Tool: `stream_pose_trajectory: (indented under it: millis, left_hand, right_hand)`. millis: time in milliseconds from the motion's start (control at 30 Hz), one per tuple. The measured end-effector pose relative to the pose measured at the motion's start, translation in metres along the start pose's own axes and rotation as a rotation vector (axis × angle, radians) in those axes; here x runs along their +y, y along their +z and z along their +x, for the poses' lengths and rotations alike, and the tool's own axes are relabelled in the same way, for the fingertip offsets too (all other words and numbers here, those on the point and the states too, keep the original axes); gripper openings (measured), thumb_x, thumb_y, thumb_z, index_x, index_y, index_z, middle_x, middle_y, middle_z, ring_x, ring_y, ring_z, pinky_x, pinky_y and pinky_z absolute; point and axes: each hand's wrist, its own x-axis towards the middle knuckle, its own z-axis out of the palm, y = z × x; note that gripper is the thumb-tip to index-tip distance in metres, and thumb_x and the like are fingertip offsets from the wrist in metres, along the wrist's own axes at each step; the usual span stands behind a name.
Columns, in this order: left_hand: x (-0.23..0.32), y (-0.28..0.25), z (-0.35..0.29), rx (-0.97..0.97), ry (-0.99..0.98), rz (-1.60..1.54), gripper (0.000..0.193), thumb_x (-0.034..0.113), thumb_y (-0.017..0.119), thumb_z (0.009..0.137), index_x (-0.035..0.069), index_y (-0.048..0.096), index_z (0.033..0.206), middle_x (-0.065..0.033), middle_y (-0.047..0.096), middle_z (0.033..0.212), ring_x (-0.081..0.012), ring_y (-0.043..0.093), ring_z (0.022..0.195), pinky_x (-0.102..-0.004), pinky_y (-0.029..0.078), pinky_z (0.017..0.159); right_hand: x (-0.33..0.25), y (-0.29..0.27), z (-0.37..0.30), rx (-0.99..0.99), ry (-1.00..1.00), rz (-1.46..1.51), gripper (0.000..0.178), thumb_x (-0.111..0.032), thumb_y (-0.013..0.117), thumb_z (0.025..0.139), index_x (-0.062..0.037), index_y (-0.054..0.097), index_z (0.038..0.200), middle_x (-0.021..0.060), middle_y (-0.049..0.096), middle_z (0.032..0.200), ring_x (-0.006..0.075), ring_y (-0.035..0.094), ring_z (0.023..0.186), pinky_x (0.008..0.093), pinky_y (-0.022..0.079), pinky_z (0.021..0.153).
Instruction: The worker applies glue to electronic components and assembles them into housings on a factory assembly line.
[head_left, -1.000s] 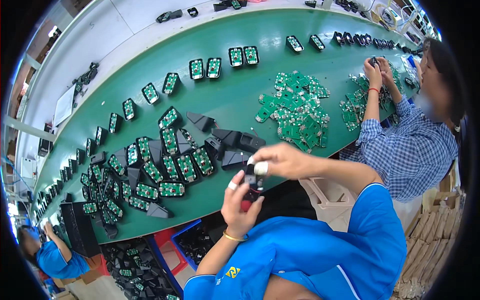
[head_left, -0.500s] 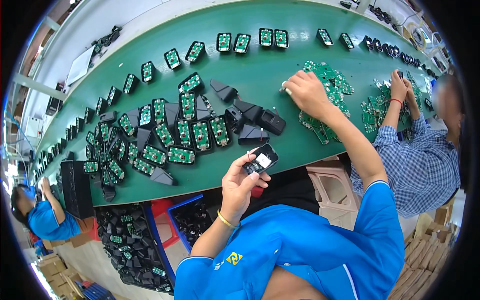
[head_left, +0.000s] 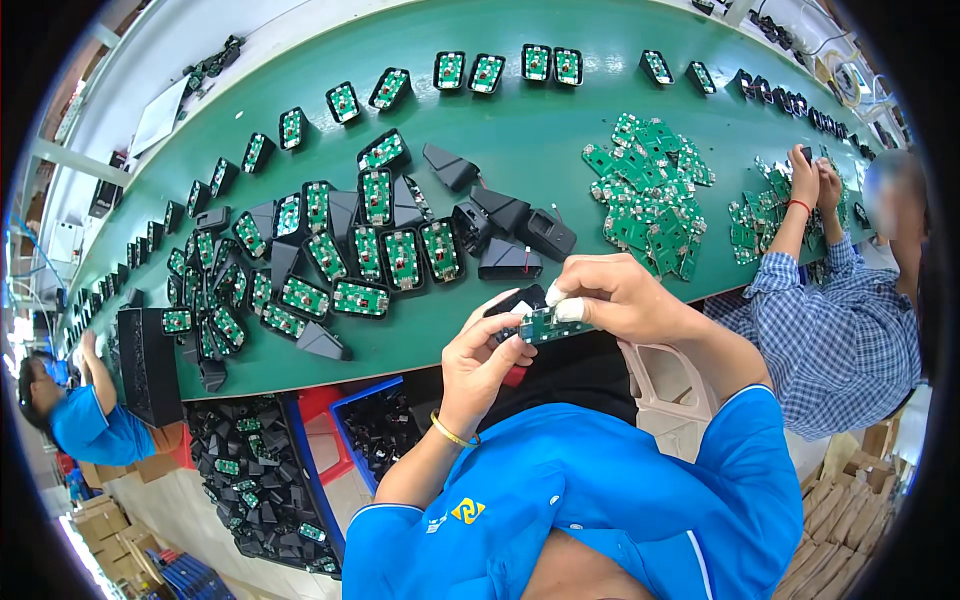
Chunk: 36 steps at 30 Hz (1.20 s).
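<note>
My circuit board (head_left: pixel 545 328): smooth green laminate, small silvery metal-looking parts. Loose wedge-shaped housing (head_left: pixel 323 342) on the table: black plastic, matt. Tabletop (head_left: pixel 530 140) smooth, green, glossy where light streaks it. My finger cover (head_left: pixel 570 310): white, matt, material unclear. My bracelet (head_left: pixel 452 432): shiny, yellow, looks metal. My shirt (head_left: pixel 590 460): soft blue cloth. Stool (head_left: pixel 672 408): smooth beige plastic. Neighbour's checked shirt (head_left: pixel 830 350): woven cloth, matt.

PCB pile (head_left: pixel 652 205) on tbl (head_left: pixel 545 150), R of housing cluster (head_left: pixel 367 252); housing row (head_left: pixel 486 73) behind both; held PCB (head_left: pixel 541 327) in front, btwn.
</note>
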Motion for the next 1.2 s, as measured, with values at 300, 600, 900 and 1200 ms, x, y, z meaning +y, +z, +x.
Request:
stream_pose_trajectory:
  millis: [300, 600, 900, 1200]
  left_hand:
    - [0.001, -0.006, -0.001, -0.048, -0.017, -0.010, 0.020, -0.006, 0.060, 0.083, -0.007, 0.062, 0.104, -0.0187, 0.047, 0.135, -0.0202, 0.065, 0.081, -0.0256, 0.058, 0.072]
    - [0.003, -0.011, 0.005, -0.115, 0.193, 0.313, 0.024, -0.007, 0.063, 0.074, -0.002, 0.068, 0.097, -0.0193, 0.052, 0.132, -0.0197, 0.061, 0.090, -0.0240, 0.049, 0.071]
    - [0.006, -0.015, 0.007, -0.187, 0.320, 0.492, 0.032, -0.006, 0.065, 0.072, 0.001, 0.068, 0.103, -0.0185, 0.055, 0.130, -0.0190, 0.059, 0.098, -0.0244, 0.047, 0.076]
    - [0.013, 0.003, 0.001, -0.106, 0.123, 0.162, 0.054, -0.007, 0.066, 0.074, 0.002, 0.054, 0.126, -0.0158, 0.053, 0.131, -0.0227, 0.058, 0.107, -0.0299, 0.050, 0.089]
  right_hand:
    - [0.008, 0.003, 0.011, -0.044, -0.043, 0.035, 0.018, 0.000, 0.060, 0.081, 0.0000, 0.066, 0.098, 0.0063, 0.058, 0.086, 0.0152, 0.046, 0.068, 0.0265, 0.035, 0.059]
    - [0.009, 0.003, 0.010, -0.081, -0.074, 0.056, 0.023, 0.005, 0.057, 0.077, -0.0002, 0.066, 0.098, 0.0065, 0.058, 0.087, 0.0157, 0.047, 0.068, 0.0271, 0.035, 0.058]
    - [0.008, 0.008, 0.011, -0.116, -0.120, 0.026, 0.027, 0.010, 0.056, 0.076, -0.0009, 0.067, 0.098, 0.0070, 0.058, 0.089, 0.0162, 0.047, 0.068, 0.0271, 0.036, 0.057]
    - [0.017, 0.020, 0.009, 0.051, -0.171, -0.115, 0.026, 0.009, 0.058, 0.077, -0.0021, 0.066, 0.098, 0.0082, 0.055, 0.091, 0.0166, 0.048, 0.067, 0.0273, 0.037, 0.057]
